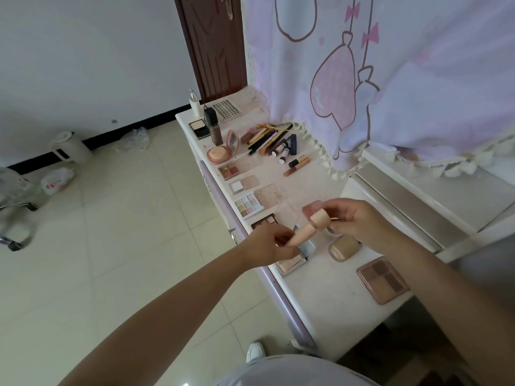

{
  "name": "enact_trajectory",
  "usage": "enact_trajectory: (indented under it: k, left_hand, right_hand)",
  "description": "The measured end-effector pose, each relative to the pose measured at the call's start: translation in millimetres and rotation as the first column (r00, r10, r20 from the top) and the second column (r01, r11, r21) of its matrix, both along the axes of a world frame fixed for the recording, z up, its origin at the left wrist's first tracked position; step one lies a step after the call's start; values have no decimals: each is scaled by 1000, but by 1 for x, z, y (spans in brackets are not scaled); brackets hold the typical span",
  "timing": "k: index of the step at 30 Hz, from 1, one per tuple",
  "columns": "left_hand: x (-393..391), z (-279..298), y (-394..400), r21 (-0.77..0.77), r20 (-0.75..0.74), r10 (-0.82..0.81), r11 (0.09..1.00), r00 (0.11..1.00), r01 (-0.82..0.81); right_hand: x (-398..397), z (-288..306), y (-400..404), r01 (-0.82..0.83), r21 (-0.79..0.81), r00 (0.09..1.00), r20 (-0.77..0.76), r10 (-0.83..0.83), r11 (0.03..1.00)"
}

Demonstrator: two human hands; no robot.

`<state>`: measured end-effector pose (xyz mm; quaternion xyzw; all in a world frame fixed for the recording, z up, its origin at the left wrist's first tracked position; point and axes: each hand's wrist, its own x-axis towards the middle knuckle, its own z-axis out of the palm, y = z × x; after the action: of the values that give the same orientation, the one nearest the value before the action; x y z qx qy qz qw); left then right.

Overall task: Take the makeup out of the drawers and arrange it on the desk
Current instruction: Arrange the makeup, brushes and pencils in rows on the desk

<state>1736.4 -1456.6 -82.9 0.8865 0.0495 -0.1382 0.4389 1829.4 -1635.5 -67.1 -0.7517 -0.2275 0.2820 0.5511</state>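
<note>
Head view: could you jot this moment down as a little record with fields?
place: white desk beside a pink curtain
held item: peach makeup tube, above the desk
left hand: grips the tube's lower end
right hand: holds its cap end
laid out: palettes in a row, pencils, brown palette

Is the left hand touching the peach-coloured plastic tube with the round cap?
Touching. The head view shows the left hand pinching the lower end of the peach-coloured plastic tube, while the right hand holds its capped end.
</note>
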Motion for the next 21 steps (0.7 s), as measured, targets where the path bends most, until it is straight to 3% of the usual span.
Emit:
enact_trajectory:
  k: [4, 7, 16, 21]
  left_hand:
    - [-2, -6, -5, 0, -7, 1, 1000, 1000, -1]
    - [-5, -10, -14, 43, -21, 6, 999, 1000, -5]
    - [-19, -55, -60, 338, -198, -39, 935, 980, 105]
    - [-28, -80, -71, 398, -252, -31, 908, 967, 133]
  right_hand:
    - [-3, 0, -7, 44, -2, 998, 40, -44, 999]
    - [-9, -13, -14, 130, 10, 987, -101, -129, 991]
    - [-35, -73, -39, 110, -276, 970, -181, -164, 955]
    - [-46, -100, -49, 102, -360, 976, -143, -163, 927]
